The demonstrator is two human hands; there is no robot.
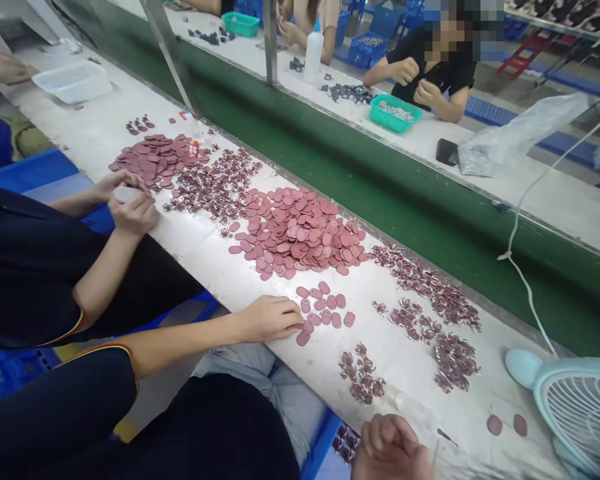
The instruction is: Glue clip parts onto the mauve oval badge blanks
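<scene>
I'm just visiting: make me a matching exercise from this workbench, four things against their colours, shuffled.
Things:
1. big pile of oval tags
2. tray of small parts on the far bench
3. table fan
4. conveyor belt

Colours:
A. pale blue
B. dark green
C. dusty red
D. teal

Pairs: 1-C, 2-D, 3-A, 4-B.

The left hand rests beside a few loose tags; the right hand is a closed fist.

We see bright, even daylight on the white surface (415, 360), soft shadows, wide-angle bending at edges, and mild blur throughout.
</scene>
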